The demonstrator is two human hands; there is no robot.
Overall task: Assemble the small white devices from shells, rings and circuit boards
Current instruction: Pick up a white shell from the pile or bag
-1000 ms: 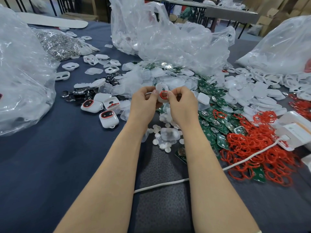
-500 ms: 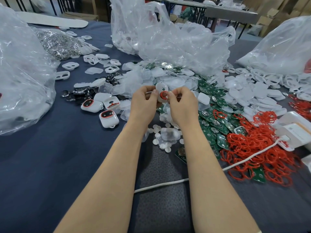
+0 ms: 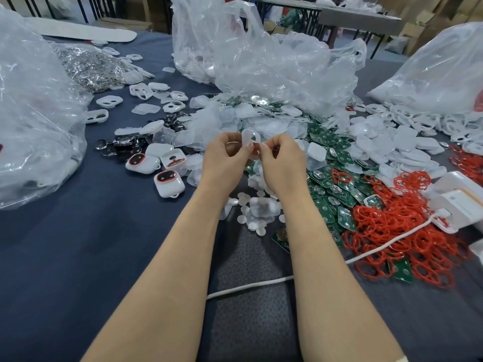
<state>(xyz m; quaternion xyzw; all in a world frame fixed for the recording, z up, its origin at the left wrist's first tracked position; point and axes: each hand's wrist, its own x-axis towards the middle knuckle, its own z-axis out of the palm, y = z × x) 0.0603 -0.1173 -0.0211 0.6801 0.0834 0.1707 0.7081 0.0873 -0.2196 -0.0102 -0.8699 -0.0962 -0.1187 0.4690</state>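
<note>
Head view. Surface: bench under dark blue cloth. The room behind holds further tables and cardboard boxes.

Count:
- three large clear plastic bags
- three white devices with red trim, grouped left of the hands
- one white cable
- green circuit boards and loose red rings, in heaps past counting, right of centre

Left hand and right hand, fingers curled, pinch one white shell between them above the bench centre. A red ring sits at its lower edge.

Change: the shell stands slightly higher above the fingertips than half a second ago, and less of the red ring shows.
</note>
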